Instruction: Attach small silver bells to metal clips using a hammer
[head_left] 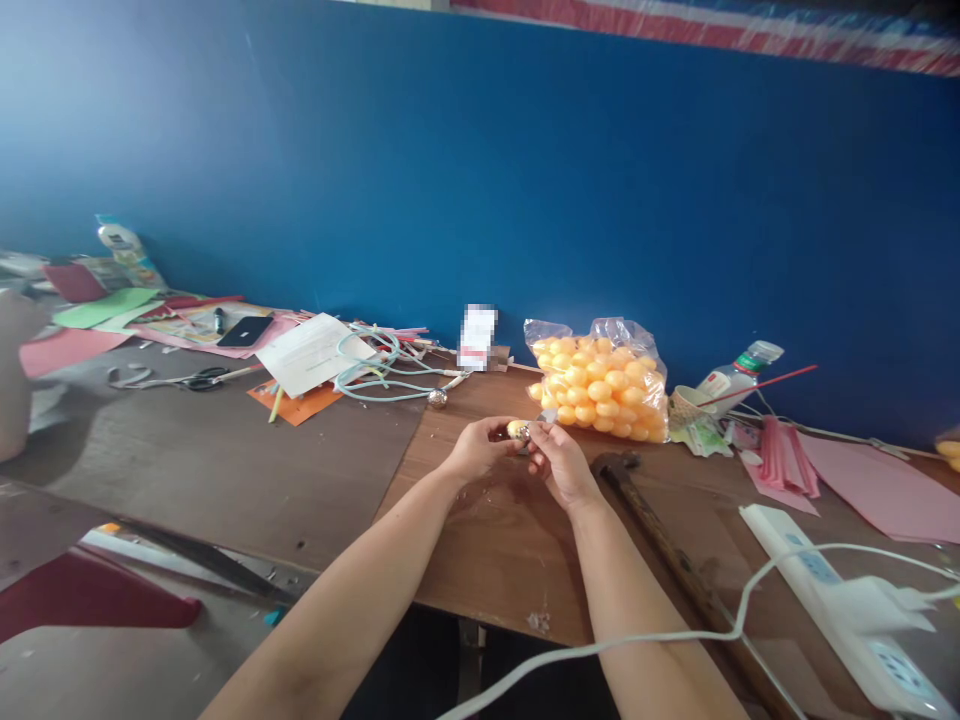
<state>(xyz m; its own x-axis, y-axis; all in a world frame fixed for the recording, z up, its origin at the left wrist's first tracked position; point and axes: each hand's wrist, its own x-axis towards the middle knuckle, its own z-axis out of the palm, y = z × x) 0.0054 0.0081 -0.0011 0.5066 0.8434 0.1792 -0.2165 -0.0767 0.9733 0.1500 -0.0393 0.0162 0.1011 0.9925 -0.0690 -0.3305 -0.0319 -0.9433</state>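
Over the brown table, my left hand holds a small yellow ball between thumb and fingers. Crinkled silver foil covers part of that ball. My right hand meets it from the other side, its fingertips pinched on the foil. Just behind my hands stands a clear plastic bag full of orange-yellow balls. A foil-covered ball lies on the table to the left, near a coiled light-blue cable.
A wooden-handled hammer lies right of my right arm. Beyond it are a white power strip, pink paper and a tilted bottle. Scissors and a phone lie left. A white cord crosses my right forearm.
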